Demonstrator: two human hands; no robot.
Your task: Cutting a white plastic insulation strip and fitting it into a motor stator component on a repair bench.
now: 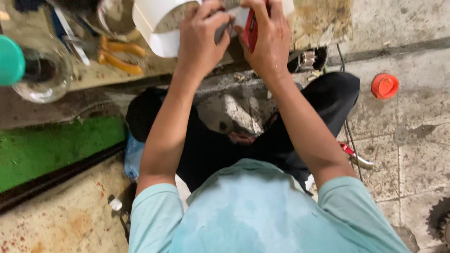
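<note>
I sit on the floor and both arms reach forward to the top of the head view. My right hand is closed around a red, flat object with a white part above it. My left hand pinches a small grey piece right beside it, fingers curled. Both hands work over a white rounded plastic part. What the grey piece is cannot be made out.
Orange-handled pliers lie on the stained board at the left. A clear bottle with a teal cap is at the far left. An orange cap lies on the tiled floor at right. A green board lies at left.
</note>
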